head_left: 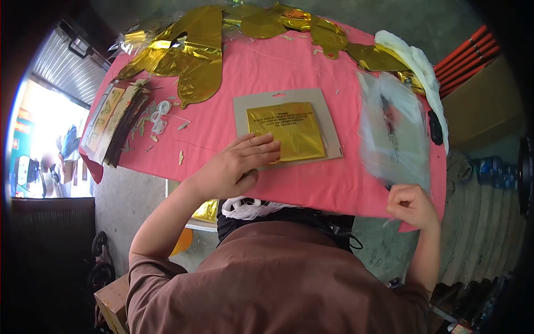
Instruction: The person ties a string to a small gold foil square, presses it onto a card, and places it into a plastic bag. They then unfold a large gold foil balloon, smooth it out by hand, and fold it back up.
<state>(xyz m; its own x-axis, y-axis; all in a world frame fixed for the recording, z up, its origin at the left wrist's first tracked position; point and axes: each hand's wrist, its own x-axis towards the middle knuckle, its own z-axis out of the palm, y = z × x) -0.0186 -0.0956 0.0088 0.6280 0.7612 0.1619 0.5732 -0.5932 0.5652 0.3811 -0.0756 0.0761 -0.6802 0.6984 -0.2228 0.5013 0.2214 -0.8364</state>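
A folded gold foil packet (292, 139) with dark printed text lies on a grey-brown backing card (332, 133) with a hang hole at its top. My left hand (239, 164) rests at the packet's lower left, fingers stretched out flat over its edge. At the table's front right, my right hand (411, 206) is closed, fingers curled in. Whatever it may hold is too small or hidden to name. Just beyond it lies a stack of clear plastic bags (397, 133) with printed text.
Gold foil balloons (203, 61) lie along the far edge of the pink-covered table (222, 133). A stack of printed cards (108, 122) stands at the left, beside white string (160, 117) and scattered scraps. White cloth (417, 61) hangs over the right edge. A cardboard box (478, 106) is beyond.
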